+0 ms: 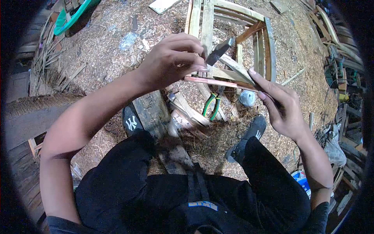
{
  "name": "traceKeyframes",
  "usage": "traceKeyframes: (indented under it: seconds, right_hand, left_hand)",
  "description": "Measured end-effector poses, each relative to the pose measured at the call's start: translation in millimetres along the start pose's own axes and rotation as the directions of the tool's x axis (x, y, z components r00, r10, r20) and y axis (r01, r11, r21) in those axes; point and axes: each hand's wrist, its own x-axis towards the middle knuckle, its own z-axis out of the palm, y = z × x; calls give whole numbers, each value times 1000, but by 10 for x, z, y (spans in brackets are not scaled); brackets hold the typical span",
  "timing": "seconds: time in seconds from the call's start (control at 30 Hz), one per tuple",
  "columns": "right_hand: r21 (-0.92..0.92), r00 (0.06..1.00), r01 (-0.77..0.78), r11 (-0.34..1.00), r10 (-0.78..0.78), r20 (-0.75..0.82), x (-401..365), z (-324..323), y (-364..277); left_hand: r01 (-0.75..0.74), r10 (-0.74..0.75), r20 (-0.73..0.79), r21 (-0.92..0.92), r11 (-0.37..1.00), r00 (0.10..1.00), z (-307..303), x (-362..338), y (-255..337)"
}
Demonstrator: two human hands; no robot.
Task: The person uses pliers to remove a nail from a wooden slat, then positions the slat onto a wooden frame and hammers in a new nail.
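Observation:
A wooden frame (pixel 269 46) of nailed slats stands in front of me, with a reddish-edged slat (pixel 218 82) along its near side. My left hand (pixel 177 56) is over the frame's near left part, its fingers curled and pinched together; what lies between the fingertips is too small to make out. In my right hand (pixel 280 103) is the handle of a hammer (pixel 220 51), held between thumb and fingers. The hammer's dark metal head is just right of my left fingertips, above the frame.
Green-handled pliers (pixel 211 107) lie among wood pieces below the frame. A long dark plank (pixel 156 117) runs between my feet. A round wrapped bundle (pixel 247 98) sits near my right foot. Scrap wood (pixel 52 54) and a green basin (pixel 64 21) are at the left.

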Motion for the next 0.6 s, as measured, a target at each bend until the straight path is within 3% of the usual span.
traceKeyframes:
  seconds: [0.13,0.37,0.47,0.6]
  right_hand:
    - [-9,996,71,997,-71,-46,4,37,17]
    - [9,999,34,999,-34,-35,25,18,20]
    - [-13,996,70,997,-70,-49,27,30,34]
    - [-1,999,43,999,-43,-30,28,22,34]
  left_hand:
    - [-24,24,-3,-23,999,1000,-8,-18,-48]
    - [13,-11,32,-89,996,999,-46,22,-44]
    - [-26,25,-40,-43,999,999,-27,43,-32]
    - [3,-3,49,13,1000,999,-47,60,-26]
